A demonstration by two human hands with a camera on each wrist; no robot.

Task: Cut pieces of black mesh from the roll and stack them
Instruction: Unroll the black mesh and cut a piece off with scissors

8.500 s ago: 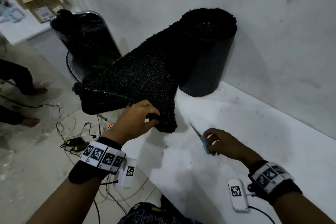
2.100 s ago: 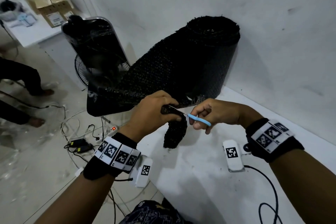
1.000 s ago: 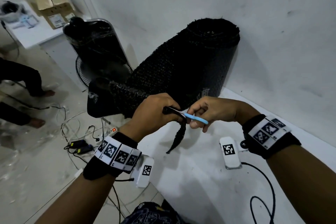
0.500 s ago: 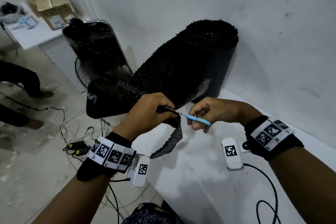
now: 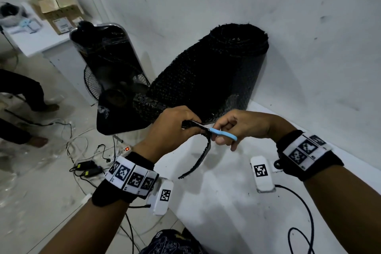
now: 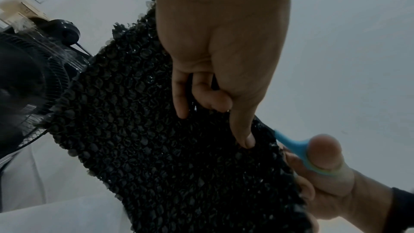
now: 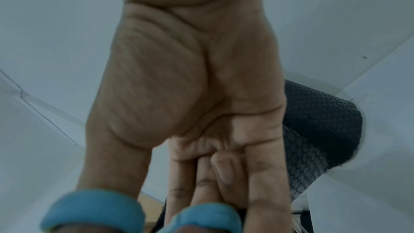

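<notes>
A black mesh roll (image 5: 228, 64) stands upright against the white wall, its loose sheet (image 5: 175, 93) stretching left toward me. My left hand (image 5: 175, 128) grips the sheet's near edge (image 6: 179, 148), thumb pressed on the mesh. My right hand (image 5: 237, 128) holds blue-handled scissors (image 5: 222, 134) with thumb and fingers through the loops (image 7: 94, 213), blades in the mesh right beside the left fingers. A narrow cut strip (image 5: 200, 159) hangs down below the scissors. The roll (image 7: 318, 130) shows behind the right palm.
A white table (image 5: 237, 202) lies under my hands, its edge at the left. A black fan (image 5: 111, 80) stands behind the sheet. Cables and a power strip (image 5: 125, 148) lie on the floor, where another person's legs (image 5: 22, 93) stand. Cardboard boxes (image 5: 55, 12) sit far left.
The hanging mesh flap has turned edge-on and now dangles as a thin strip. Both hands stay together at the cut with the scissors in the mesh.
</notes>
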